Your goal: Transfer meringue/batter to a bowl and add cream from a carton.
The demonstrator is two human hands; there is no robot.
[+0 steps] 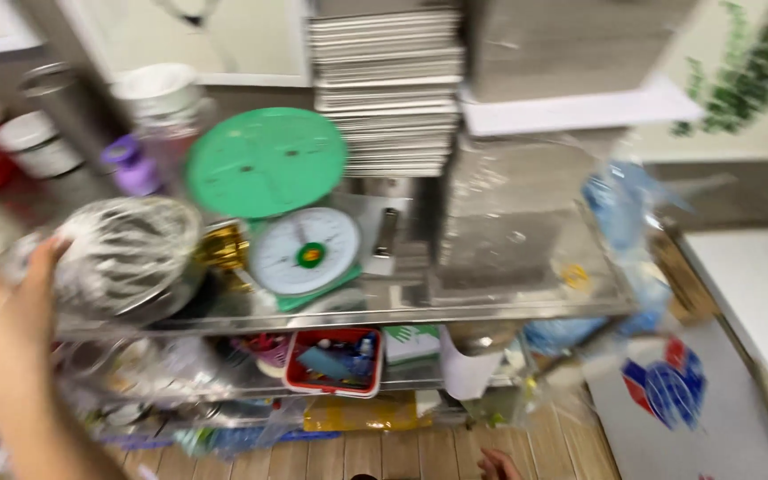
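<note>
From the head view, the left hand (2,311) reaches in from the left edge, fingers loosely spread, thumb up, gripping nothing. Its fingertips are touching or almost touching the rim of a wrapped metal bowl (126,258) on the top shelf (526,307); the blur stops me telling which. The right hand is harder: a small patch of fingers at the bottom edge may be it (498,464), well below and to the right of the left hand, and I cannot tell whether it is spread or closed.

Just right of the bowl stands a green scale (300,244) with its round pan (264,160) tilted up above it. Beyond the hand, a purple bottle (131,164) and some tubs (37,142) crowd the back. Further right rises a stack of trays (388,89).

The risks, as I judge them: the bowl sits close to the shelf edge, so a one-handed pull could tip it toward the floor. The film over it looks slippery (a poor thing to grab). A sideways nudge could knock the scale, whose pan already looks loose. Below, a red basket (332,363) and clutter would catch whatever drops.
</note>
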